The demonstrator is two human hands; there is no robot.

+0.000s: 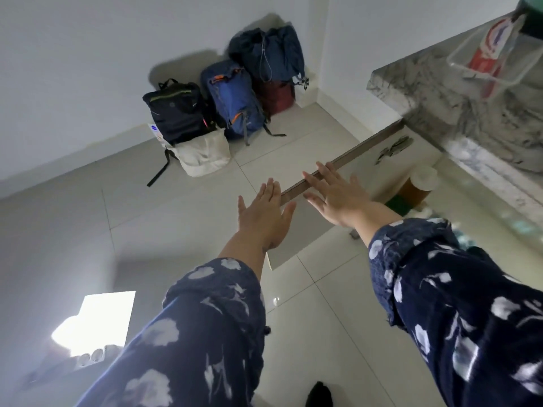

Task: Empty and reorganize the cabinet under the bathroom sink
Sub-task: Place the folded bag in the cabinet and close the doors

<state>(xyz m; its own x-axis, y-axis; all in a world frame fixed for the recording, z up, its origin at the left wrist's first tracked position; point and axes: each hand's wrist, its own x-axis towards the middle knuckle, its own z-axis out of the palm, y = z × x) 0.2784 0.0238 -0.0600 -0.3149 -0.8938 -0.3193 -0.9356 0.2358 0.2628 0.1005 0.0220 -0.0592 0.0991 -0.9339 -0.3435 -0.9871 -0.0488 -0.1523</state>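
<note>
**A:** What surrounds the hands, and does anything stand in their way?

**B:** An open cabinet door (338,168), seen edge-on, juts out from under the marble tabletop (435,92). The right hand (338,198) lies flat on its top edge, fingers (320,179) straight and spread, gripping nothing. The left hand (264,210) hovers just beside the door's end, fingers extended and together, holding nothing; whether it touches the door cannot be told. Both forearms wear dark floral sleeves (205,318).

**A:** Which containers appear, and what do they hold?

**B:** Behind the door, in the cabinet opening, stands an amber jar (417,186) with a pale lid; beside it a green item (396,204), too blurred to name. On the tabletop sits a clear plastic box (484,63) containing red-and-white packaging. In the far corner stand a black backpack (176,113), a blue backpack (232,98), a navy drawstring bag (270,54) over a maroon bag (277,96), and a white tote (202,154); their contents are hidden.

**A:** And the surface and room?

**B:** Glossy pale floor tiles (308,304) with thin grout lines meet white walls (88,54). A bright reflection (97,321) lies at lower left.
</note>
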